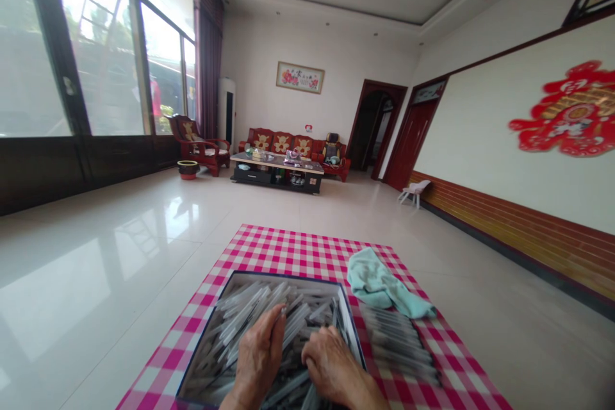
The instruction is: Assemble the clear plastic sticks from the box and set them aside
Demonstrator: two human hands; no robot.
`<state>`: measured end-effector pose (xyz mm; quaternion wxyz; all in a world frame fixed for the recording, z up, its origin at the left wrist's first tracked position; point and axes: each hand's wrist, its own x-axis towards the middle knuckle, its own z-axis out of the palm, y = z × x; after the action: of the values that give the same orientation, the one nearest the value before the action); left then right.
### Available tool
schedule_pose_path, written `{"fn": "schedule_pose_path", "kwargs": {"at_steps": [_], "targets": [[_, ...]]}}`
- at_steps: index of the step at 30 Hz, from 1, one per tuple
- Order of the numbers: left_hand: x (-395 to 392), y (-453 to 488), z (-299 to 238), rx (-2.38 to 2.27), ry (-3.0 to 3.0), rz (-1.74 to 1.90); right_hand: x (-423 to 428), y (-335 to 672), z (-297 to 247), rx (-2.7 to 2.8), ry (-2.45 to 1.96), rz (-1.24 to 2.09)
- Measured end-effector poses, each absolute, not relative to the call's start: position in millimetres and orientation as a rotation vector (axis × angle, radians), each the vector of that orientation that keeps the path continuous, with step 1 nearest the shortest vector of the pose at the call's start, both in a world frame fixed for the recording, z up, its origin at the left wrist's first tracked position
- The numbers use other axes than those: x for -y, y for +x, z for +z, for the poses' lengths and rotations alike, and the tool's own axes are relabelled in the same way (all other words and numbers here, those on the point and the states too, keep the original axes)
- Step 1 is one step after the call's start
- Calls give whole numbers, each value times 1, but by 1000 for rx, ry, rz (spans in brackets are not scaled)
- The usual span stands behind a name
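Note:
A shallow box (356,327) with a dark blue rim is filled with loose, slender, translucent pen-like tubes (240,307). Over its middle, my left hand (259,349) is closed, thumb and fingers pressed together. A small pale tip shows at its fingertips, too small to name. My right hand (331,359) is curled closed over the right part of the box, among the tubes; whatever its fingers grip is hidden. Just right of the box, a row of similar dark-and-clear pen-like sticks (401,343) lies side by side, blurred.
A pink-and-white checked tablecloth (288,253) covers the table. Behind the row of sticks lies a crumpled mint-green cloth (379,282). Farther off stand a low coffee table (276,166), a wooden sofa (283,141), an armchair (199,147) and a small stool (414,192).

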<state>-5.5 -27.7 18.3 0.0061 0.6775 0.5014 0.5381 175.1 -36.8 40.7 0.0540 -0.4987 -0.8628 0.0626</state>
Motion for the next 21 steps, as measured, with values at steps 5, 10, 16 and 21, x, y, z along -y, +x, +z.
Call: {"fn": "schedule_pose_path", "kwargs": {"at_steps": [5,10,16,21], "targets": [[28,-5,19,-1556,2104,1688,36,172,39,2573,-1641,146],[29,-5,19,-1555,2089,1693,37,163,30,2422,-1766,160],[28,-5,18,-1549,2098,1717,37,146,31,2432,-1847,158],[27,-4,18,-1532,2105,1732,23,132,27,2467,-1816,135]]}}
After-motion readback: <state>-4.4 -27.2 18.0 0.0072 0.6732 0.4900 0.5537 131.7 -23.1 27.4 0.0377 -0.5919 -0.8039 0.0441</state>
